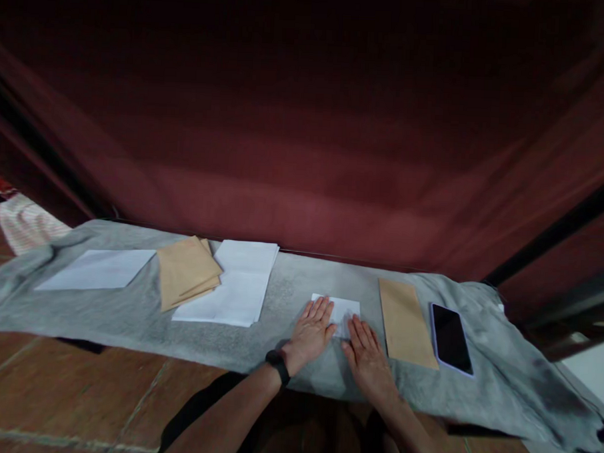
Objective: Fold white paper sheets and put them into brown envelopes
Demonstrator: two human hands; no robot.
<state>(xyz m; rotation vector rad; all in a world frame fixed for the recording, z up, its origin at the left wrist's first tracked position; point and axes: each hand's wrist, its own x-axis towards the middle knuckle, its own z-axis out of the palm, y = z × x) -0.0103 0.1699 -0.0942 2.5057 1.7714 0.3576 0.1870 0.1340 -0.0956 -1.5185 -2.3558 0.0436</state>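
A small folded white sheet of paper (pixel 342 310) lies flat on the grey cloth, partly covered by both hands. My left hand (pixel 311 328) rests palm down on its left edge, fingers stretched out and pointing away from me. On the paper's right side, my right hand (pixel 366 353) lies flat too, its fingers extended and leaning left. Neither hand grips anything. Just right of my right hand is a single brown envelope (pixel 408 323).
Grey cloth (pixel 289 286) covers the narrow bench. A phone (pixel 450 338) lies at the right. To the left are stacked brown envelopes (pixel 187 271), a pile of white paper (pixel 242 284) and another white sheet (pixel 100 269). A dark red panel (pixel 302 213) stands behind.
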